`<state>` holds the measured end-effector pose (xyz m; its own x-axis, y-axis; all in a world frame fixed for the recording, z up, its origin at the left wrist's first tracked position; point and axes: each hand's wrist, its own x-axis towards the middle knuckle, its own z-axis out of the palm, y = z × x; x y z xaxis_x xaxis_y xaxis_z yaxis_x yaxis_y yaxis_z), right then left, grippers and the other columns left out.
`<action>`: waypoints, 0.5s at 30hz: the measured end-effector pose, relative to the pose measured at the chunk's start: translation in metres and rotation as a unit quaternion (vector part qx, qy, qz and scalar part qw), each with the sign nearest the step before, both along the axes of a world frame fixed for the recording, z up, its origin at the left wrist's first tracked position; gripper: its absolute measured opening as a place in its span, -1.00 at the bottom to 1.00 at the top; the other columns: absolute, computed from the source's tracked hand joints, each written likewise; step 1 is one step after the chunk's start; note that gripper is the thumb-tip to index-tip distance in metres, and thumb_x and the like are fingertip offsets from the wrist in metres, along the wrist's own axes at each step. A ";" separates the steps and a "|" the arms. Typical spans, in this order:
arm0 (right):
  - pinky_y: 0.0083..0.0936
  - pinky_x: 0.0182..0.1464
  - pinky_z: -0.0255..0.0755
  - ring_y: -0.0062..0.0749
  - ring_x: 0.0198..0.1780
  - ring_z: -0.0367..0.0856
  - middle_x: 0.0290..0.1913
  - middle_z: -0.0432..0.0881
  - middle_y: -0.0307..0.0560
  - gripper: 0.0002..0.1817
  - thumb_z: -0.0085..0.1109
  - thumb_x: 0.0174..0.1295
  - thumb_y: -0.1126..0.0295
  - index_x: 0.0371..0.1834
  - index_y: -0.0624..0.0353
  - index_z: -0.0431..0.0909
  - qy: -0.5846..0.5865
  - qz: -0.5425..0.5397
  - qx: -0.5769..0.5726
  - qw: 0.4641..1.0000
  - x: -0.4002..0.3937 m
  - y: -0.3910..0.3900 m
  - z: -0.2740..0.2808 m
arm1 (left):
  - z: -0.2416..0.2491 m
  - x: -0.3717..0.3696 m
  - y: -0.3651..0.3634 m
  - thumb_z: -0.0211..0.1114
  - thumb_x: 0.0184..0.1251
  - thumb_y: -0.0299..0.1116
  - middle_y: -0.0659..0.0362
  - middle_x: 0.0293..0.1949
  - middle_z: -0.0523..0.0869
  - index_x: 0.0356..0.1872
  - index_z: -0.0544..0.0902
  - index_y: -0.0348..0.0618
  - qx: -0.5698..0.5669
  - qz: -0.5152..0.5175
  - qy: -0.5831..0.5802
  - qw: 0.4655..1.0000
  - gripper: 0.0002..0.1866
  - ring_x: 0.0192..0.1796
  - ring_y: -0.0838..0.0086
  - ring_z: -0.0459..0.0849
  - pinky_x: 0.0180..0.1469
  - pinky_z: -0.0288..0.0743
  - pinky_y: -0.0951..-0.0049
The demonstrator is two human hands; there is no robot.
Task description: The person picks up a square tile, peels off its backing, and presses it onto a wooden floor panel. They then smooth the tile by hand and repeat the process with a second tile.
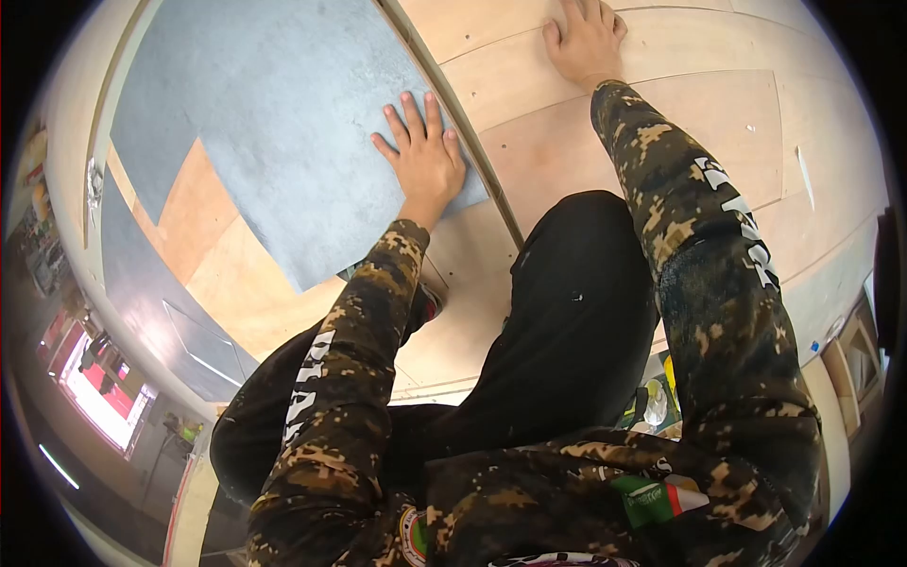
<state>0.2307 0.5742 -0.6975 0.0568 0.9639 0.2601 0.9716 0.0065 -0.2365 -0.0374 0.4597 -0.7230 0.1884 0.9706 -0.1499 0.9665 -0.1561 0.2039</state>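
Observation:
My left hand (425,172) lies flat with its fingers spread on a large blue-grey sheet (283,123), close to the sheet's right edge. Beside that edge runs a narrow upright wooden divider (460,118). On its other side, my right hand (586,45) rests on a pale plywood panel (680,123), thumb apart from the fingers; the top of the frame cuts off some fingertips. Neither hand holds anything that I can see.
My bent knee (590,246) is against the panels near the divider. Bare plywood (231,255) shows beside the grey sheet. A bright window (104,392) is at the lower left. Wooden frames (858,354) stand at the far right.

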 end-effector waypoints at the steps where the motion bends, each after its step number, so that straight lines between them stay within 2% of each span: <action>1: 0.04 0.35 0.08 0.08 0.31 0.28 0.29 0.38 0.21 -0.42 0.06 0.15 0.21 0.25 0.23 0.41 0.004 0.002 0.006 1.000 0.000 0.001 0.000 | 0.001 0.001 -0.007 -0.18 0.54 -0.07 -0.08 0.59 -0.11 0.57 0.07 0.04 -0.010 0.004 -0.010 1.000 -0.37 0.59 -0.19 -0.26 0.43 -0.47 -0.43; 2: 0.04 0.35 0.08 0.07 0.31 0.29 0.28 0.39 0.22 -0.43 0.06 0.15 0.21 0.24 0.23 0.41 0.007 0.004 0.011 1.000 0.001 0.000 0.001 | 0.001 0.001 -0.014 -0.18 0.54 -0.10 -0.02 0.60 -0.10 0.57 0.07 0.04 -0.022 0.007 -0.019 1.000 -0.38 0.60 -0.12 -0.25 0.46 -0.47 -0.36; 5: 0.04 0.35 0.08 0.07 0.30 0.29 0.28 0.39 0.22 -0.42 0.06 0.15 0.21 0.24 0.23 0.41 -0.003 0.002 0.014 1.000 0.001 0.000 -0.004 | 0.002 0.003 -0.028 -0.18 0.54 -0.12 0.02 0.60 -0.08 0.57 0.08 0.04 -0.030 0.014 -0.032 0.999 -0.39 0.61 -0.07 -0.24 0.48 -0.48 -0.30; 12: 0.05 0.35 0.08 0.07 0.31 0.28 0.28 0.39 0.21 -0.40 0.05 0.14 0.20 0.27 0.24 0.40 -0.012 0.001 0.016 1.000 0.000 0.004 -0.006 | 0.005 0.013 -0.026 -0.14 0.52 -0.14 0.01 0.60 -0.13 0.57 0.06 0.01 -0.033 0.029 -0.028 0.999 -0.37 0.61 -0.08 -0.29 0.47 -0.50 -0.34; 15: 0.05 0.35 0.07 0.07 0.31 0.28 0.28 0.39 0.21 -0.40 0.04 0.15 0.20 0.27 0.25 0.40 -0.034 0.004 0.014 0.999 -0.001 0.001 -0.006 | 0.002 0.022 -0.032 -0.16 0.53 -0.13 -0.05 0.59 -0.11 0.56 0.06 -0.04 -0.013 0.051 -0.005 0.999 -0.37 0.60 -0.12 -0.27 0.45 -0.47 -0.38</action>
